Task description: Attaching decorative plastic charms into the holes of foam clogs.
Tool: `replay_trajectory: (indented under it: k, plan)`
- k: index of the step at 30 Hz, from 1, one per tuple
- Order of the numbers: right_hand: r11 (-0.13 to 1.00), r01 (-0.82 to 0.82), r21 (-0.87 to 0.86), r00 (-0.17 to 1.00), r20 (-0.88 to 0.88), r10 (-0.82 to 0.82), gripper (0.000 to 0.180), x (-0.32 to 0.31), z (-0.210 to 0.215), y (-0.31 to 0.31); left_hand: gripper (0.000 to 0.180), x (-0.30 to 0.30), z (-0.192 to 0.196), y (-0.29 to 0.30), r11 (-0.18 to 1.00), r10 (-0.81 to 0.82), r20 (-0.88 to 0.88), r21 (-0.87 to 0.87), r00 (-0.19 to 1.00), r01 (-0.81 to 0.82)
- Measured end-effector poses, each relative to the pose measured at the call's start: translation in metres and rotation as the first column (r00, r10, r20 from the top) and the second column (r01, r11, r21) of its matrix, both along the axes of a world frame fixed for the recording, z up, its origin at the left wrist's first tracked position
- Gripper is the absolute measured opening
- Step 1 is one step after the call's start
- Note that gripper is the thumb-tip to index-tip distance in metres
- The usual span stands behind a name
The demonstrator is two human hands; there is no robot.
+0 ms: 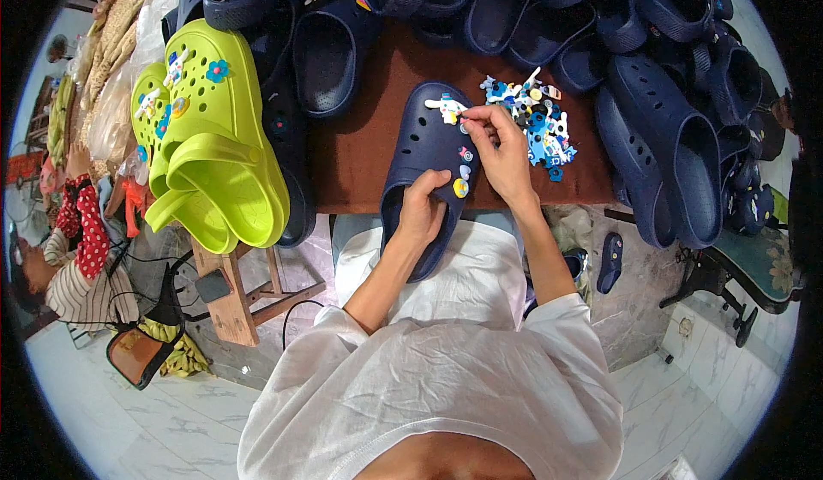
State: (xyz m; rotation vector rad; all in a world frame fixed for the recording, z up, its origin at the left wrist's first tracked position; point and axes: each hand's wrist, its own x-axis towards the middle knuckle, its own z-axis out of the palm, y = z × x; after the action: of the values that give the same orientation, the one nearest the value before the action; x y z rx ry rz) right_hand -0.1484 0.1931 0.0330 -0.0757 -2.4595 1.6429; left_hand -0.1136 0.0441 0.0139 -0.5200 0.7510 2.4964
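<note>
A navy clog with round vent holes lies tilted over the front edge of the brown-covered table, its toe pointing away from me. My left hand is closed around its side, thumb on the upper. Just right of the toe, my right hand pinches a small shoe charm, mostly covered by thumb and forefinger. A white character charm with a blue hat sits on the toe. Down the clog's right side run a pink charm, a pale blue one and a yellow one. Loose charms lie heaped beyond my right hand.
Lime-green clogs with charms attached stand at the left of the brown table cover. Several navy clogs crowd the back and right. A wooden stool stands below left, a chair at right. Another person is at far left.
</note>
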Motion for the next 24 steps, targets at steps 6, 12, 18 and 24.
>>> replay_trajectory:
  k: [6, 12, 18, 24]
  plan:
    - [0.999, -0.006, -0.051, 1.000, 0.017, 0.007, 0.010, 0.000, 0.001, 0.000, 0.020, -0.002, 0.006, 0.000, 0.999, -0.008, 0.012, 0.050, 1.000, 0.008]
    - [0.988, 0.070, -0.139, 0.994, 0.092, -0.058, 0.007, 0.002, 0.003, -0.004, 0.020, -0.002, 0.005, 0.000, 0.998, -0.013, 0.024, 0.065, 1.000, 0.011]
    - [0.998, 0.012, -0.066, 0.999, 0.035, -0.010, 0.008, 0.003, 0.000, 0.004, 0.021, 0.000, 0.002, -0.002, 0.999, -0.009, 0.016, 0.037, 1.000, 0.008]
    - [0.976, 0.004, -0.217, 0.995, 0.096, 0.017, 0.009, 0.001, -0.012, 0.010, 0.020, 0.000, 0.003, -0.001, 1.000, -0.015, 0.013, 0.027, 1.000, 0.015]
